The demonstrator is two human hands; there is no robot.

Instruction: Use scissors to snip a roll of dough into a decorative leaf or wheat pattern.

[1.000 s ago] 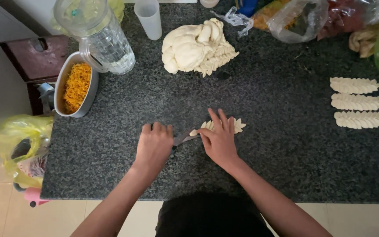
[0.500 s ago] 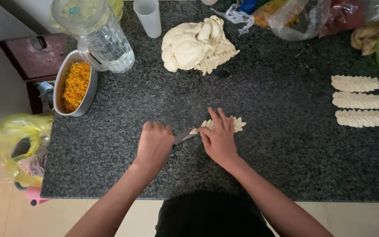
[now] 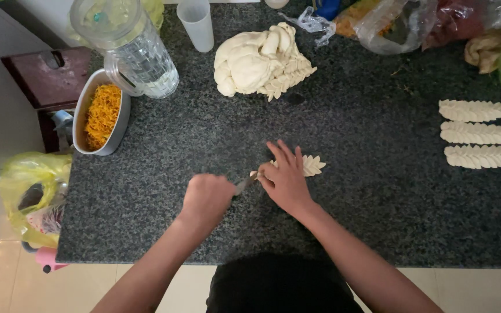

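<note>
From the head camera, your left hand (image 3: 207, 197) was curled into a fist around the handle of a knife (image 3: 244, 184), whose blade pointed right toward your other hand. Your right hand (image 3: 285, 178) lay flat with fingers spread, pressing on a strip of dough (image 3: 311, 165) cut into a leaf-like pattern; the strip's end showed just beyond your fingertips. Well to the right of that hand lay three finished dough strips (image 3: 475, 133) in a row. Beyond your hands sat a pile of dough (image 3: 259, 62). Far left of your fist stood a tin of orange shreds (image 3: 101, 111) beside a glass jug (image 3: 131, 49).
</note>
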